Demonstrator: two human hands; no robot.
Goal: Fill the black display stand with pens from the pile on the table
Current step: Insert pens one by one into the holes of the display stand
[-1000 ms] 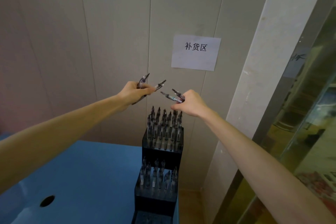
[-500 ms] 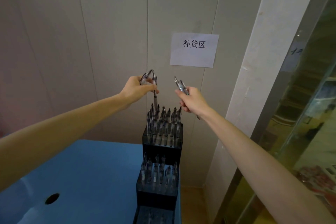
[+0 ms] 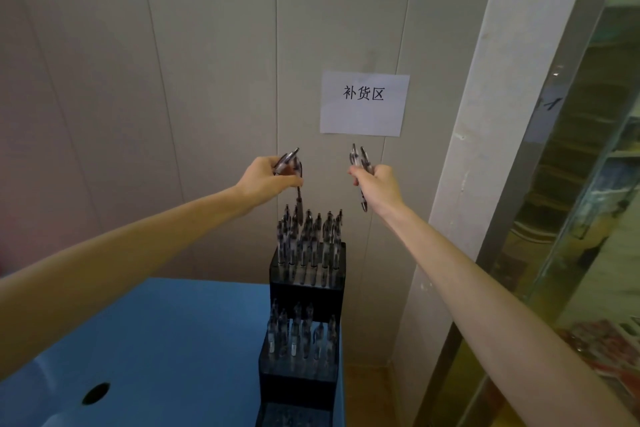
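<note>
Black display stand (image 3: pixel 306 282) sits below and between both raised hands. Left hand (image 3: pixel 266 180) pinches a pen (image 3: pixel 299 196) tip-down over the top tier, now lower than before; right hand (image 3: pixel 375 185) grips two spare pens (image 3: pixel 360 163), now turned upright.

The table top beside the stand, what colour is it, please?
Blue, seen in the head view: table top.

my left hand (image 3: pixel 268 180) now points one pen (image 3: pixel 299 194) down over the stand's top tier (image 3: pixel 306 274); right hand's pens (image 3: pixel 360 163) stand upright.
</note>
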